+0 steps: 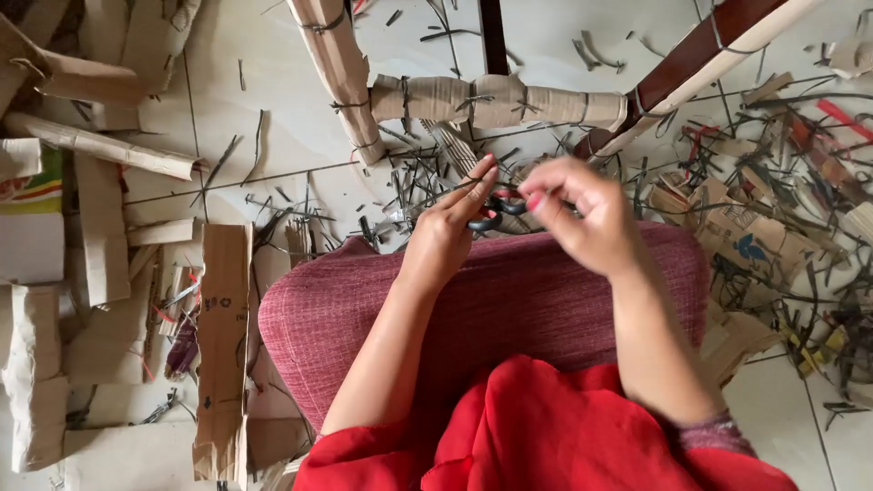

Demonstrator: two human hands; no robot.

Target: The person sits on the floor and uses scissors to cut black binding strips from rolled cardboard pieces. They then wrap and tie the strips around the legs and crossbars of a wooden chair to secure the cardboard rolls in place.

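My left hand point(452, 221) and my right hand point(580, 212) meet above the front edge of a dark red cushion point(509, 300). Between them are scissors with black handles point(498, 211); the fingers of both hands touch them. A thin dark strap strip runs across my left fingertips. The scissor blades are hidden behind my right hand. In front of my hands stands a wooden chair frame wrapped in cardboard point(496, 100) and tied with dark straps.
Cut dark strap scraps point(409, 177) litter the tiled floor ahead. Cardboard strips and pieces point(223, 345) lie at the left. More cardboard and strap offcuts point(782, 209) pile at the right. My red garment point(536, 436) covers my lap.
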